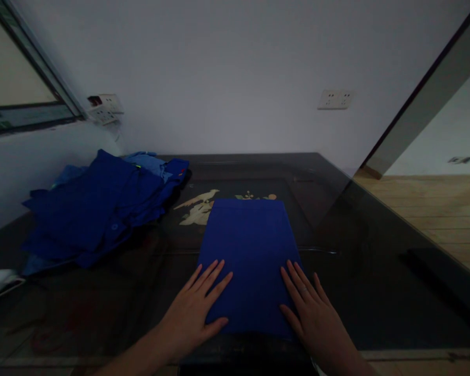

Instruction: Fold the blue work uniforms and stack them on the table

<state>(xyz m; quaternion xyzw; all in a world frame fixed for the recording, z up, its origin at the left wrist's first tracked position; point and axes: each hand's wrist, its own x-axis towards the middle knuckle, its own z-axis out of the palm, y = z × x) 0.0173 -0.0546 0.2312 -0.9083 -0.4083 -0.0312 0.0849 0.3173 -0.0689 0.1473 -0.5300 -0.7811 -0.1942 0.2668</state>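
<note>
A blue piece of cloth, folded into a neat rectangle (250, 245), lies flat on the dark table in front of me. My left hand (198, 305) rests on its left edge, fingers spread and thumb toward the middle. Across from it my right hand (311, 308) lies flat on the right edge, a ring on one finger. Neither hand grips anything. Whether the cloth is a garment cannot be made out from its folded shape.
A heap of crumpled blue clothes (102, 209) sits at the table's left. A white object (2, 284) lies at the left edge, a dark flat object (442, 277) at the right. The glossy dark table (356, 224) bears a bird picture and meets a wall with sockets (335, 99).
</note>
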